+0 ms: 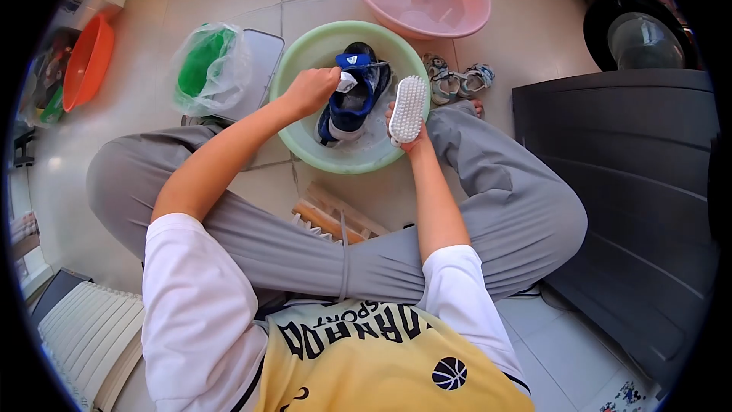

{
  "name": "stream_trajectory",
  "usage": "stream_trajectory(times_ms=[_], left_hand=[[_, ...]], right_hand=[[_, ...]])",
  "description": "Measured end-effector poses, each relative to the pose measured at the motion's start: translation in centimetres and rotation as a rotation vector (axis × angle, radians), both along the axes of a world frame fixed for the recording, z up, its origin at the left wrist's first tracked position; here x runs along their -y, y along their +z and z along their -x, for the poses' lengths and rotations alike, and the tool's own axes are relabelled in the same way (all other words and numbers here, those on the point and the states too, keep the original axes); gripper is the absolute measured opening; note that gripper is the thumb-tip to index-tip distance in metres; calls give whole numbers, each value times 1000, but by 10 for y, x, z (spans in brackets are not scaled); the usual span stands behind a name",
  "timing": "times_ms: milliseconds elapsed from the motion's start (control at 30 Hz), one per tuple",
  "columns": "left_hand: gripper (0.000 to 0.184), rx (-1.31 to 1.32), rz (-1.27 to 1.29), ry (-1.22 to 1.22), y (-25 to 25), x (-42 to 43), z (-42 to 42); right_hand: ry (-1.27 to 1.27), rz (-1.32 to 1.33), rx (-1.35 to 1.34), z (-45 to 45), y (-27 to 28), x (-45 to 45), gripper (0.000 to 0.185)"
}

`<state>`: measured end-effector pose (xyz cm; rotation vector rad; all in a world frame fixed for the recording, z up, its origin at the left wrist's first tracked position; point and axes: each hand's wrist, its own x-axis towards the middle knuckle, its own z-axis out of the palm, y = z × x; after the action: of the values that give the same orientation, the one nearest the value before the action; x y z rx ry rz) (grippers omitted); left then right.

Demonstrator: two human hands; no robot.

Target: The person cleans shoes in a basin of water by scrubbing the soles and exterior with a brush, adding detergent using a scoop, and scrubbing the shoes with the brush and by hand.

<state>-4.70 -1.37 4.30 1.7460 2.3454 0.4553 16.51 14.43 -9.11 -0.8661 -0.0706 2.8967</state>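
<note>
A green basin (286,118) stands on the floor between my knees with some water in it. In the basin lie dark blue shoes (349,118) with white parts, partly overlapping, so I cannot tell their outlines fully apart. My left hand (311,90) is closed in a pinch over the basin, at a small white crumpled thing (346,82) above the shoe opening; its kind is unclear. At the basin's right rim, my right hand (412,141) grips a white scrub brush (409,109), bristles facing up toward me.
A pink basin (427,15) holding water stands beyond the green one. Sandals (457,80) lie right of it, near a dark cabinet (610,183). On the left are a plastic bag with something green (206,65) and an orange basin (88,61). A wooden stool (324,217) sits near my legs.
</note>
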Motion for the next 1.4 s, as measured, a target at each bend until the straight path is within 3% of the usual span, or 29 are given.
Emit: stream_trajectory(times_ms=[367, 567, 667, 767, 867, 1167, 1400], left_hand=[[8, -365, 54, -451, 3, -10, -3], [9, -391, 57, -499, 11, -5, -7], [9, -449, 92, -593, 5, 6, -8], [8, -439, 47, -464, 2, 6, -7], [7, -446, -12, -447, 10, -2, -1], [6, -492, -118, -354, 26, -52, 35], [4, -462, -71, -429, 6, -67, 49]], right_hand=[[19, -22, -32, -2, 2, -3, 29], [9, -125, 56, -2, 11, -3, 30], [-4, -40, -31, 0, 4, -4, 30], [21, -2, -42, 0, -3, -7, 30], [-6, -107, 44, 3, 8, -1, 31], [-50, -53, 35, -6, 8, -4, 33], [-70, -37, -45, -10, 5, -7, 31]])
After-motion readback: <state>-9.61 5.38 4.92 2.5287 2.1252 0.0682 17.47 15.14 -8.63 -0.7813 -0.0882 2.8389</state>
